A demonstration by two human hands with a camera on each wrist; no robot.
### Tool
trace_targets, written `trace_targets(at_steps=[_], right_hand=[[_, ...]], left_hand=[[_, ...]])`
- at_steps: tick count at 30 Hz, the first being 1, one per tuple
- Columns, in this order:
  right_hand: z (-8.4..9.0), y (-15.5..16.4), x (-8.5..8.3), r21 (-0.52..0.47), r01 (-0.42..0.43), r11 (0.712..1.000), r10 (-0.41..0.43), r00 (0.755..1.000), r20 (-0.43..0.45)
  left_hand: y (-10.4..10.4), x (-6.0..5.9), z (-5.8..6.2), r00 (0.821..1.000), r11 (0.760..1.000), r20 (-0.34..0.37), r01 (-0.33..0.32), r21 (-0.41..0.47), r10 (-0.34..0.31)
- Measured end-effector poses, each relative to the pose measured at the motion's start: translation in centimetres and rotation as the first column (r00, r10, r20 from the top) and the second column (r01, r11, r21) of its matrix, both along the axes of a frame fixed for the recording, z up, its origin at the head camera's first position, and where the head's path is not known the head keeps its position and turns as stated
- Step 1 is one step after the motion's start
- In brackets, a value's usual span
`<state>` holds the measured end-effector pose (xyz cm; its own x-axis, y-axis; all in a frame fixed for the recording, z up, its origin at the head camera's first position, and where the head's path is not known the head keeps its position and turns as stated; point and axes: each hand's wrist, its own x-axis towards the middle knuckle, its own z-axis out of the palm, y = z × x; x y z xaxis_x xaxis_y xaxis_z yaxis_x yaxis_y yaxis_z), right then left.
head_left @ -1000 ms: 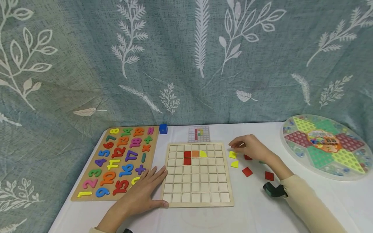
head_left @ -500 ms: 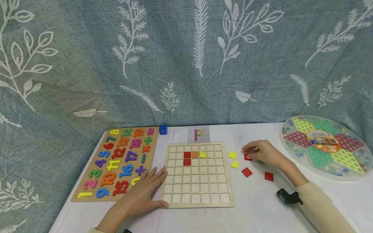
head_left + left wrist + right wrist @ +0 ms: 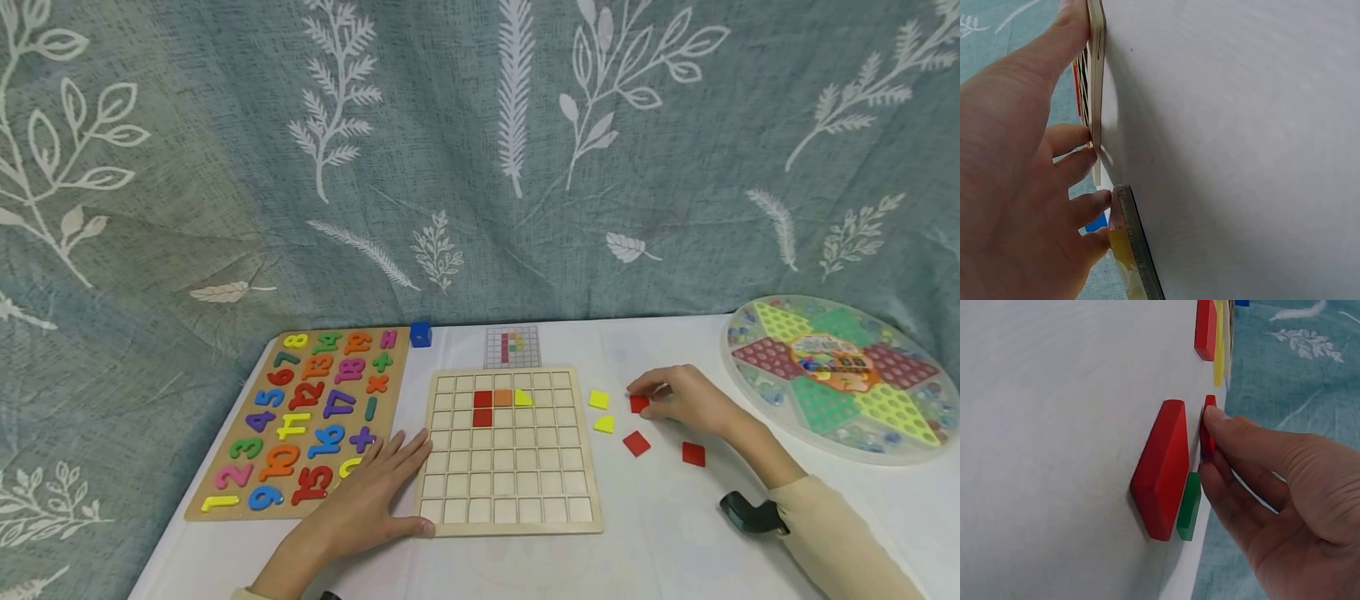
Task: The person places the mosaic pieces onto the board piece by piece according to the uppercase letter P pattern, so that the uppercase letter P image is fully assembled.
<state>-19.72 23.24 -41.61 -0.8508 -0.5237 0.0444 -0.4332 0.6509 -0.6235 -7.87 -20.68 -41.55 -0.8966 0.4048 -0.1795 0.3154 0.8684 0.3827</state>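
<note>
The left hand (image 3: 367,500) lies with its fingers spread wide. Its thumb is on the near left corner of a pale, square, wooden grid board (image 3: 505,482), two fingertips are at that board's left edge, and the other two are by a brown wooden board with bright numbers (image 3: 397,385). The right hand (image 3: 678,398) pinches a flat red square tile (image 3: 1208,434) with thumb and fingers, to the right of the grid board — from far off, I cannot tell if that tile touches the cloth.

The biggest thing I see is a blue-green curtain with white leaves (image 3: 480,158). In front of it is a white tablecloth (image 3: 525,567). The number board is on the left, and a round plastic board with a coloured star (image 3: 834,367) is far right. The grid board sits between them. Just behind it is a little card with a coloured grid (image 3: 512,346). A small blue cube (image 3: 421,334) is left of the card.

The tiles come last. In the grid are two red squares (image 3: 483,417), an orange square (image 3: 502,397) and a yellow tile with one corner cut away (image 3: 521,398). Loose on the cloth are two more red squares (image 3: 637,442), a squarish yellow tile (image 3: 599,399) and a yellow rounded one (image 3: 604,424). My right wrist camera shows a green tile (image 3: 1189,506) too — the right hand mostly hides it from above.
</note>
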Motion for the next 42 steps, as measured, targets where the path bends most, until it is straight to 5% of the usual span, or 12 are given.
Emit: trace_targets(at_steps=[15, 26, 42], right_hand=[[1.2, -0.5, -0.3, 0.039, -0.06, 0.997, 0.06, 0.998, -0.009], [2.3, -0.8, -0.7, 0.093, -0.105, 0.99, 0.097, 0.992, 0.085], [3.2, -2.8, -1.2, 0.054, -0.118, 0.992, 0.119, 0.993, -0.014]], left_hand=[[-0.1, -0.1, -0.2, 0.998, 1.0, -0.051, 0.02, -0.008, -0.021], [-0.1, 0.0, 0.1, 0.999, 1.0, -0.038, 0.009, -0.009, -0.01], [0.0, 0.0, -0.1, 0.999, 1.0, -0.031, 0.007, -0.011, -0.007]])
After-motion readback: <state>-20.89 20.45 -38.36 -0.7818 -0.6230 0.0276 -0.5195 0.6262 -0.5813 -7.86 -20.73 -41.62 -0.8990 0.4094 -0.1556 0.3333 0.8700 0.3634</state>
